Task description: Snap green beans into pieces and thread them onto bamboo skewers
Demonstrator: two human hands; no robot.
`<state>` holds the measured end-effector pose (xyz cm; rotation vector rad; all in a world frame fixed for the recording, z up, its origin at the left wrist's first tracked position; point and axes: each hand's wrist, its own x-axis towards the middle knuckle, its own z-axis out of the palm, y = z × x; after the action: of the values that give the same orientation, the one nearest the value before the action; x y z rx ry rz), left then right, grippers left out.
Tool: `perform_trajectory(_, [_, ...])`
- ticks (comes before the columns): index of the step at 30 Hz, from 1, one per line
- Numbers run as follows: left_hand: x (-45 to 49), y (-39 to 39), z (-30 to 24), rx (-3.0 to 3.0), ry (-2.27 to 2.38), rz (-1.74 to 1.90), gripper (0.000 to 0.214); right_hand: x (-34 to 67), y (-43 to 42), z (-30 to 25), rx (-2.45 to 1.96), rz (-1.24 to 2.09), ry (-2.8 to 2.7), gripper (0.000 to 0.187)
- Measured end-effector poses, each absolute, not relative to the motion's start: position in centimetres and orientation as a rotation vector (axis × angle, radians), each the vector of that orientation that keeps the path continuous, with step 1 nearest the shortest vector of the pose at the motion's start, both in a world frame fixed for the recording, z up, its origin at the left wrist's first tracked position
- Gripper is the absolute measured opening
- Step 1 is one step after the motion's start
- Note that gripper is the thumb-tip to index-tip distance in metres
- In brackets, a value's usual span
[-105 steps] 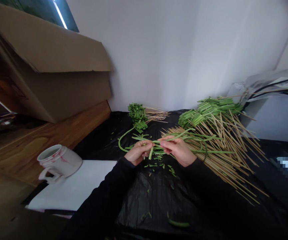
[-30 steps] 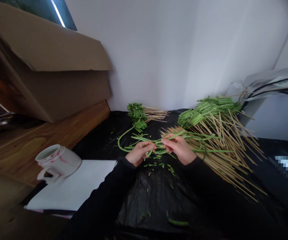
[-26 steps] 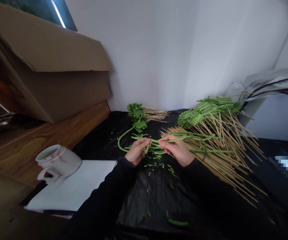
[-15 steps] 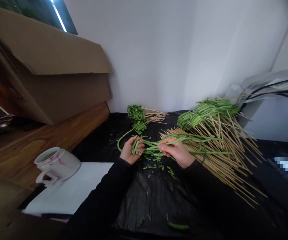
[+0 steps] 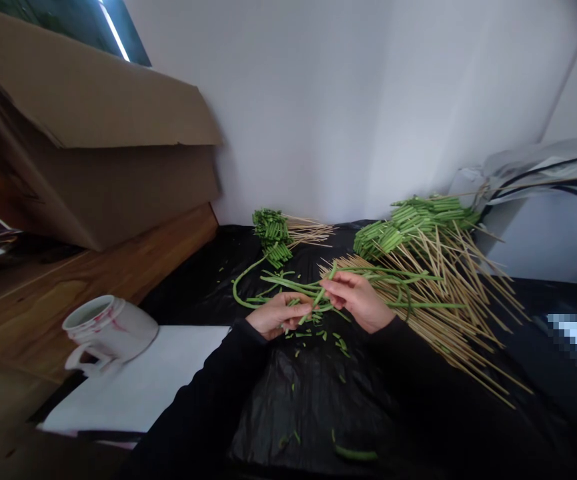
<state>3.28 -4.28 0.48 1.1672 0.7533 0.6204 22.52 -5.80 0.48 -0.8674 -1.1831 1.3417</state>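
My left hand [image 5: 284, 316] is closed around several short cut pieces of long bean, mostly hidden by its fingers. My right hand [image 5: 355, 300] pinches a long bean [image 5: 333, 269] whose lower end reaches the left fingertips. Beneath and behind both hands lie more long beans [image 5: 295, 284], some curling out to the left and right. Small green scraps [image 5: 341, 344] are scattered on the black plastic sheet [image 5: 318, 407]. To the right rests a pile of bamboo skewers [image 5: 448, 347], partly under the loose beans.
Skewers threaded with cut beans [image 5: 418, 223] are stacked at the back right, and a smaller skewered bunch [image 5: 272, 229] lies at the back middle. On the left are a white mug [image 5: 128, 330] on white paper [image 5: 183, 360] and a large cardboard box [image 5: 143, 187]. A wall stands behind.
My left hand has turned over and moved right, closer to my right hand. The right hand has lifted its bean into a steeper tilt, its end now at the left fingers.
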Motion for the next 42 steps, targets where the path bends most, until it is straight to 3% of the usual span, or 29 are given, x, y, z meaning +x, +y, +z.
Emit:
perform_trajectory(15, [3.6, -4.2, 0.3, 1.263, 0.748, 0.704, 0.034, 22.3, -6.0, 0.7, -0.881, 1.31, -1.2, 0.028])
perform_trajectory(22, [3.2, -3.6, 0.7, 0.988, 0.627, 0.926, 0.025, 21.8, -6.2, 0.6, -0.852, 1.296, -1.21, 0.025])
perform_trajectory(32, [3.6, -4.4, 1.2, 0.535, 0.337, 0.797, 0.012, 21.5, -6.4, 0.4, -0.818, 1.347, -1.28, 0.022])
perform_trajectory(42, [4.1, -4.3, 0.9, 0.564, 0.403, 0.842, 0.036, 21.7, -6.6, 0.6, -0.817, 1.417, -1.399, 0.022])
